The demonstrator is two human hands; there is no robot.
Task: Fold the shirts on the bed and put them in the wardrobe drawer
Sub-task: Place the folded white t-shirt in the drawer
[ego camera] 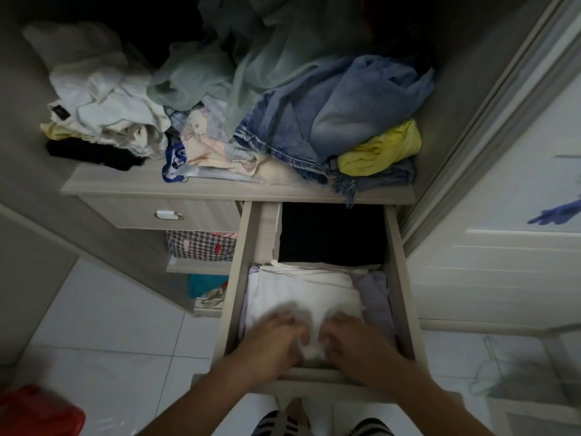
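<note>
Head view. Drawer (239,297) pulled out of the wardrobe, pale wood-grain walls. Inside it: a folded white shirt (301,294) at the near end, a black folded garment (333,234) behind it, a strip of lilac cloth (374,297) along the right wall.

Left hand (273,338) and right hand (352,341) both rest on the near edge of the white shirt, side by side. Both are motion-blurred; the fingers (287,316) look curled down onto the cloth, but whether they pinch it or only press, cannot tell.

Above the drawer, a shelf (132,185) crowded with loose clothes: white heap (103,99) at left over a black piece (94,154), pale green fabric (251,67) in the middle, printed cartoon cloth (204,146) near the front edge, blue denim (314,121), yellow garment (380,149) at right. A denim fringe hangs over the shelf edge, just above the drawer's far right corner.

Left of the open drawer, a closed drawer with a white handle (168,214); below it, a houndstooth item (201,245) and teal cloth (207,284) on lower shelves.

White tiled floor (103,335). Red object (37,410) at bottom left, blurred. White panelled door (503,272) at right. Dim light.
</note>
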